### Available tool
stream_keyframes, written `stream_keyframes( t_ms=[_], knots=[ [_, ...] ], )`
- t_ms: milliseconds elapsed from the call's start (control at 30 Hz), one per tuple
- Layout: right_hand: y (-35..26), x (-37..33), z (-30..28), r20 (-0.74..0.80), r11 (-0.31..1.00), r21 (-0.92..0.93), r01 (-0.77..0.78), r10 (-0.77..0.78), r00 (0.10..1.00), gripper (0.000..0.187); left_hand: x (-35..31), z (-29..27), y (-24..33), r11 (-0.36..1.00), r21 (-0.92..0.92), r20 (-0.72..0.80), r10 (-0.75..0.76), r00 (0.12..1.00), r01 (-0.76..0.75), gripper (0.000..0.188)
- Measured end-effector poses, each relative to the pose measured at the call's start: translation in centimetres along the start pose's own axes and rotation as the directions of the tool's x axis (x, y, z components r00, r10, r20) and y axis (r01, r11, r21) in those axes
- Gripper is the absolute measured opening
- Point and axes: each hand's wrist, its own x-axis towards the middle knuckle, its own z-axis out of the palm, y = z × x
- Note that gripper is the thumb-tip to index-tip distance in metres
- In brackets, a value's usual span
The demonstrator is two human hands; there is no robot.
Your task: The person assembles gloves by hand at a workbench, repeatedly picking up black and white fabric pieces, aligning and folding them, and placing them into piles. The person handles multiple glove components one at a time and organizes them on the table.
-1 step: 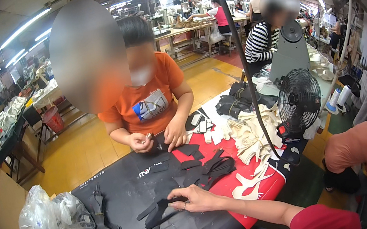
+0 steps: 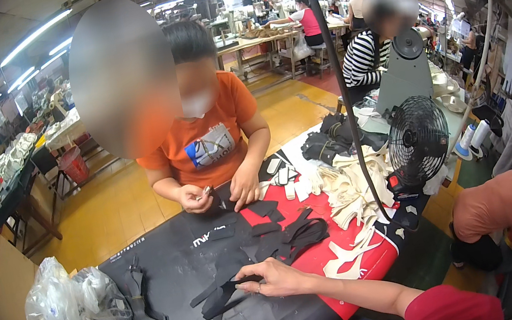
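Bare right forearm (image 2: 358, 293) entering at five o'clock, directed toward ten; right hand (image 2: 273, 278) at six o'clock, fingers (image 2: 248, 269) bent toward nine, thumb (image 2: 247, 287) pinched in beneath.

Black fabric piece (image 2: 221, 298), right end gripped in my right hand (image 2: 269, 280). Long, narrow, matte, plain black. Runs from my fingertips out to the left and slightly toward me. Left side spreads into strip-like tails, fanned apart, ends loose. One forked piece or several layered strips, can't tell. Mostly flat, a little bowed, not bunched up. Sits at or just above the dark part of the table (image 2: 283, 316); contact underneath unclear. Part next to my palm hidden by my fingers.
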Motion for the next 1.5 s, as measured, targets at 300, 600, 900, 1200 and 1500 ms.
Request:
stream_keyframes(
  t_ms=[300,600,900,1200,1500],
  knots=[
    [-2.9,-6.8,0.6,-0.2,0.966,0.1,0.237,-0.214,0.956,0.02,-1.7,-3.6,-5.3,0.999,-0.036,-0.1,0.021,0.995,-0.025,0.027],
    [-3.7,-12.9,3.5,-0.157,0.897,0.367,0.248,-0.203,0.967,0.03,-10.3,-11.1,-13.6,0.998,-0.057,-0.209,-0.043,0.977,0.032,0.022],
    [2.8,-13.6,4.6,-0.46,0.866,-0.49,-0.103,-0.157,0.874,0.028,-23.3,-18.7,1.9,0.831,0.548,0.359,-0.335,0.871,0.094,0.037],
    [3.5,-12.4,-1.8,-0.4,0.861,-0.493,-0.125,-0.096,0.912,0.015,-15.7,-8.8,15.3,0.673,0.242,0.348,0.612,0.71,-0.699,0.047],
    [5.7,-16.7,-8.3,-0.554,0.813,-0.391,-0.431,0.166,0.816,0.017,-13.1,-5.8,13.1,0.517,0.463,0.457,0.557,0.693,-0.72,0.073]
  ],
)
